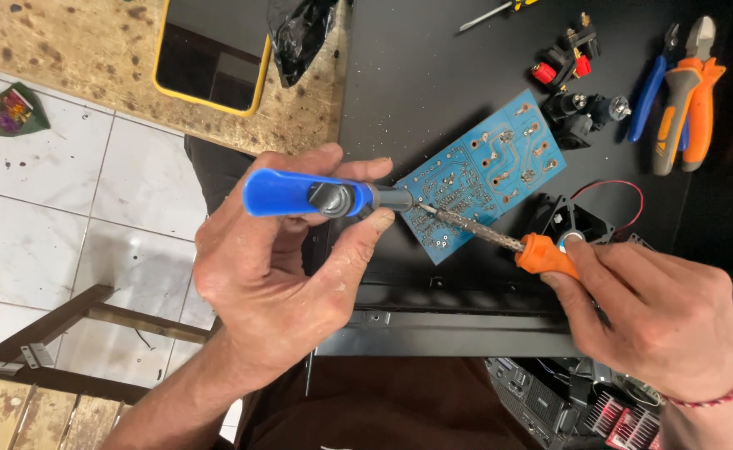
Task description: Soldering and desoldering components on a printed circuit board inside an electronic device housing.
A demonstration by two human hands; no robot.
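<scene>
So, circuit board [485, 172]: blue, solder side up, lying tilted on the black metal case [433, 83], roughly mid-bench.
Left hand [270, 267]: wrapped tight around a blue solder sucker [320, 196], nozzle right at the board's lower left corner.
Right hand [654, 312]: fingers pinched on an orange-handled soldering iron [500, 237], tip meeting the nozzle on the board.
Nearby: small black fan [570, 221] just beside the board, orange pliers [687, 96] and blue cutters [651, 87] top right, yellow-edged phone [215, 52] on the wooden table.

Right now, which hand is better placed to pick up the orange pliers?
The right hand. It holds an orange-handled soldering iron, but sits nearer the pliers at upper right. The left hand grips the blue tool, farther away.
</scene>
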